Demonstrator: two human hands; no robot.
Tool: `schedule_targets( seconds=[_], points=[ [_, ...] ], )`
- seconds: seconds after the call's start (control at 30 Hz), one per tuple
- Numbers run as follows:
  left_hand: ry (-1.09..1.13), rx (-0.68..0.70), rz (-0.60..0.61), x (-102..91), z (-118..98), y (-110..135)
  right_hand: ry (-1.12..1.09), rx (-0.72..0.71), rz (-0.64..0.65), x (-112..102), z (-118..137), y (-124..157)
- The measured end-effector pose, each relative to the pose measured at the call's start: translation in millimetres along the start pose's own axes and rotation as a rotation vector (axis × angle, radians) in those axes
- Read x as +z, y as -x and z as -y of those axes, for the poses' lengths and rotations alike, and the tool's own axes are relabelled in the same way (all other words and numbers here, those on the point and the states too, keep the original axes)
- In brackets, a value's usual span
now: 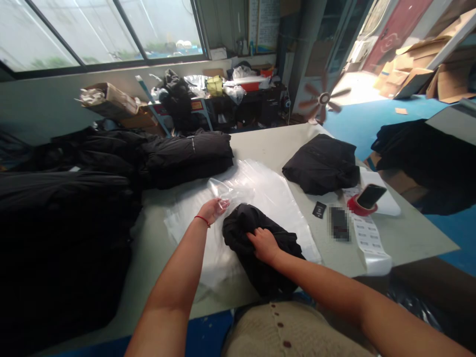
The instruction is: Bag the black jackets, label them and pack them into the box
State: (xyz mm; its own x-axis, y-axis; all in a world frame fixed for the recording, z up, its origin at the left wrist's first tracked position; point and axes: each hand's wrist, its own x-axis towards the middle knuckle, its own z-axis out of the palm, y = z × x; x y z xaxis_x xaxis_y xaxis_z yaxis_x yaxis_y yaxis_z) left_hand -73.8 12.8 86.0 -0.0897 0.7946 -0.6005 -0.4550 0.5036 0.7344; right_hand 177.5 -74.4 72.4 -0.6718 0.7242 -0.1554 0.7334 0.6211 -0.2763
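Note:
My right hand presses down on a folded black garment near the table's front edge, fingers curled into the cloth. My left hand pinches the edge of a clear plastic bag just beside the garment. A red thread is tied round my left wrist. The bag lies on a stack of similar clear bags spread over the pale table.
A heap of black garments fills the table's left side. Another folded black garment lies at the right. A phone on a red tape roll, a black tag and a label strip sit near the right edge.

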Motion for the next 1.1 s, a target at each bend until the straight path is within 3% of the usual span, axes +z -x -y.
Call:
schedule_targets(
  seconds=[0.1, 0.2, 0.33, 0.47, 0.63, 0.7, 0.8, 0.9, 1.1],
  points=[
    [-0.032, 0.080, 0.033, -1.2, -19.2, 5.0, -0.011, 0.003, -0.005, 0.4, -1.2, 0.0],
    [-0.217, 0.220, -0.055, -1.8, -20.4, 6.0, -0.046, 0.019, -0.026, 1.0, -4.5, 2.2],
    [-0.535, 0.361, -0.085, -6.3, 16.2, 7.6, -0.130, 0.087, -0.088, -4.0, -12.9, 7.6],
    [-0.636, 0.359, -0.026, -16.5, 66.0, 7.0, -0.239, 0.117, -0.174, -22.8, -25.8, 15.6],
    [-0.581, 0.463, -0.227, -24.7, 92.9, -10.4, -0.366, 0.121, -0.244, -51.8, -51.4, 35.8],
    [-0.457, 0.421, -0.215, -22.9, 94.0, -18.9, -0.407, 0.124, -0.281, -61.0, -62.5, 47.9],
    [-0.326, 0.236, -0.130, -17.2, 94.2, -27.5, -0.440, 0.134, -0.357, -72.9, -75.9, 67.5],
    [-0.374, 0.065, -0.105, -12.0, 98.9, -31.0, -0.450, 0.146, -0.426, -84.6, -83.3, 84.6],
    [-0.401, -0.114, -0.102, -1.7, 124.0, -28.5, -0.482, 0.120, -0.520, -102.2, -80.9, 95.9]
  ],
)
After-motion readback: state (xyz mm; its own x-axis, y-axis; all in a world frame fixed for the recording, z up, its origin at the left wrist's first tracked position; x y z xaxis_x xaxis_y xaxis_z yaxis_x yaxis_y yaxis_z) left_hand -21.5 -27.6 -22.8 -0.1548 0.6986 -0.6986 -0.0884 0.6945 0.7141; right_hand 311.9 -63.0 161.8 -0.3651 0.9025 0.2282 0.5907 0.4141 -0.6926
